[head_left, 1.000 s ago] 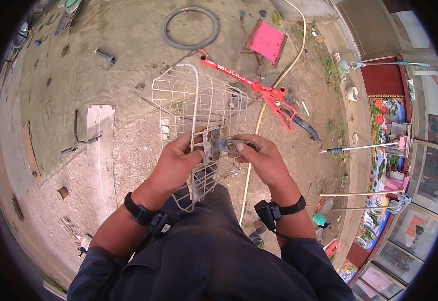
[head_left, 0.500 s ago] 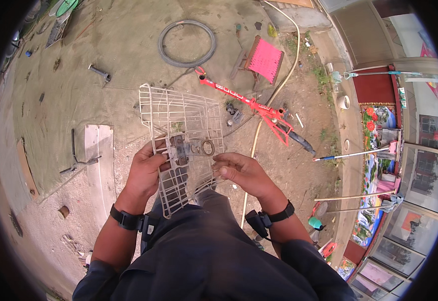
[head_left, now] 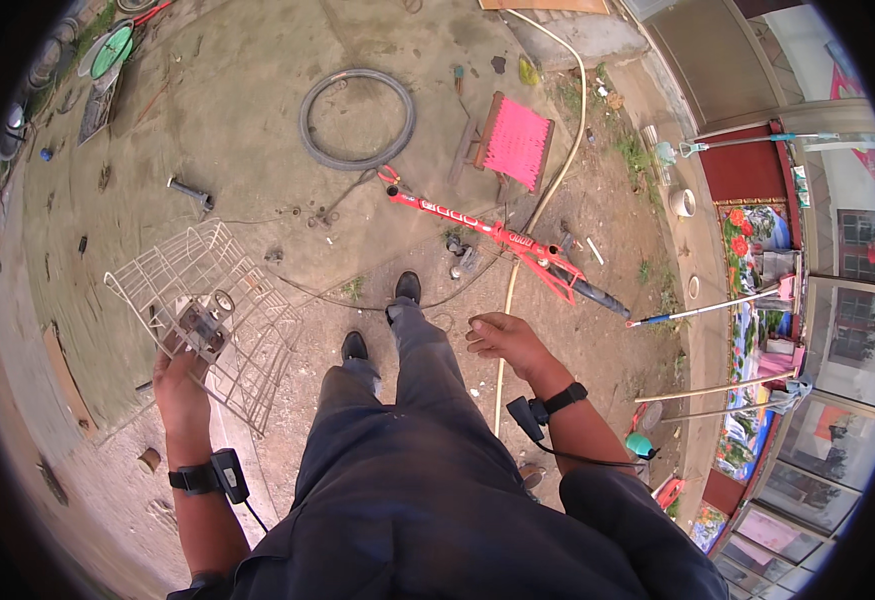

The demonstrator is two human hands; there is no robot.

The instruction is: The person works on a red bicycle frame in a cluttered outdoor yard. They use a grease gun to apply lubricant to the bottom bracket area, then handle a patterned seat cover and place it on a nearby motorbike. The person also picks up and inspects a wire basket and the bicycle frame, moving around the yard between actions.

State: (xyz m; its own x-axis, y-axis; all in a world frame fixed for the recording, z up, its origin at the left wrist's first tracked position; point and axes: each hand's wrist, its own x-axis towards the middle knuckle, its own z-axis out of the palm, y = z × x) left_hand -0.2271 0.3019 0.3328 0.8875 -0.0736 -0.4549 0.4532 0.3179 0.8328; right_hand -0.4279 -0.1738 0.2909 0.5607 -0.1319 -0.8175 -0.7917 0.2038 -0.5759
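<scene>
Off to the left, my left hand (head_left: pixel 185 375) grips a pale wire basket (head_left: pixel 265 362) by its lower edge, with the fingers partly hidden behind the wires. A dark metal bracket (head_left: pixel 200 328) sits on the basket near that hand, with a small ring (head_left: pixel 223 300) beside it. My right hand (head_left: pixel 507 340) hovers over the ground to the right of my legs, apart from the basket. Its fingers are loosely bent, and nothing shows in them.
A red bicycle frame (head_left: pixel 457 215) lies ahead, near a black tyre (head_left: pixel 409 120) and a pink-seated stool (head_left: pixel 515 142). A pale hose (head_left: pixel 563 172) runs along the right. A metal tube (head_left: pixel 189 190) lies at the left. Long-handled tools (head_left: pixel 707 308) lean by the right wall.
The basket has swung left and away from my body in my left hand. My right hand has come away from it to the right. My shoes now show.
</scene>
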